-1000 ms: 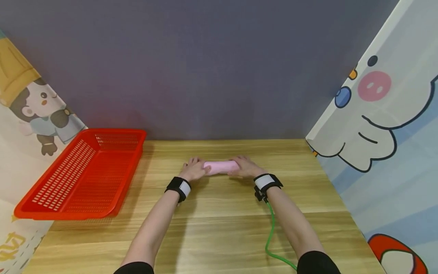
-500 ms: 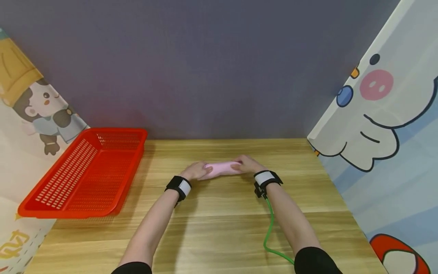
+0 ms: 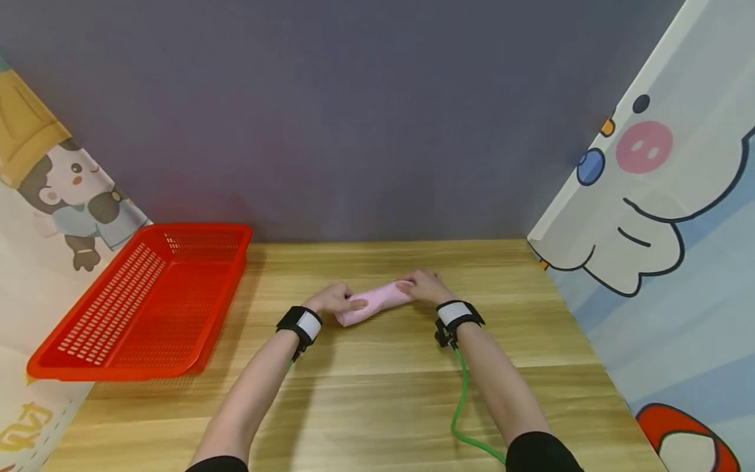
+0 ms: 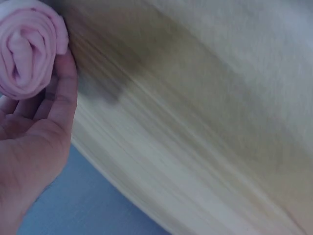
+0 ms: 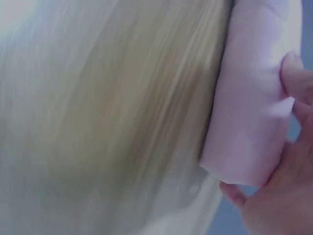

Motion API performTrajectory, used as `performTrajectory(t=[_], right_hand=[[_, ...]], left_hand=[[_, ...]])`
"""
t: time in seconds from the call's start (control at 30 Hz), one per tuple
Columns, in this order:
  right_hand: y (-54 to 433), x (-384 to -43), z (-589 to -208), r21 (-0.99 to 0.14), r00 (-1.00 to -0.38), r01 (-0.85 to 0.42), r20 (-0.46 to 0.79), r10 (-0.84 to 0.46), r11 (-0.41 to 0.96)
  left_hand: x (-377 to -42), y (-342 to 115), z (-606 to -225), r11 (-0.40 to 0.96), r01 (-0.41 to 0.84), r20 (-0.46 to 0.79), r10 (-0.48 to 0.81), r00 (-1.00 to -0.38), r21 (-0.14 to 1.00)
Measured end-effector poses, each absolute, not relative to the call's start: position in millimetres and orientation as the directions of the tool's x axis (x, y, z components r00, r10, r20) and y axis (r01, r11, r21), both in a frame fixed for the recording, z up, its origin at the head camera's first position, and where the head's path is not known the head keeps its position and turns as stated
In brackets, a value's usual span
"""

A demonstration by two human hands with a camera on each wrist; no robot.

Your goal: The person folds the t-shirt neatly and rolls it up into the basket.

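A rolled-up pink towel [image 3: 377,303] slants across the wooden table [image 3: 389,406], its left end nearer to me than its right. My left hand [image 3: 332,299] grips it near the left end, thumb on the near side. Its spiral end [image 4: 25,54] faces the left wrist camera, with the fingers behind it. My right hand [image 3: 426,287] holds the right end between thumb and fingers. In the right wrist view the thumb [image 5: 295,73] presses the roll's side, and part of that hand is cut off by the frame's edge.
A red plastic basket [image 3: 200,328] with slotted walls stands at the table's left. A dark grey panel [image 3: 377,118] rises behind the table. Printed cartoon sheets [image 3: 655,216] flank both sides. A green cable [image 3: 460,406] trails from the right wristband.
The towel roll has turned from nearly level to slanted, its left end swinging toward me. My left hand has shifted slightly left and nearer with it; both thumbs now lie on the roll.
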State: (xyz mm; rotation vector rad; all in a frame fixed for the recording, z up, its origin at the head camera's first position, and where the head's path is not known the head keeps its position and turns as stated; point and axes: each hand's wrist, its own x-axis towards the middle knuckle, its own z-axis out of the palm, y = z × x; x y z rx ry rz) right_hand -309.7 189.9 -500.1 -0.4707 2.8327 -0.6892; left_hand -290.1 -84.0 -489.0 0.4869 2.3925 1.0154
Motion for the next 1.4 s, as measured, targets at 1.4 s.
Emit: performTrajectory(t=[1.4], right_hand=[[57, -309, -465, -0.849, -0.913, 0.407, -0.389, -0.124, -0.338]], left_hand=[[-234, -150, -432, 0.366, -0.170, -0.353, 0.522, -0.777, 0.915]])
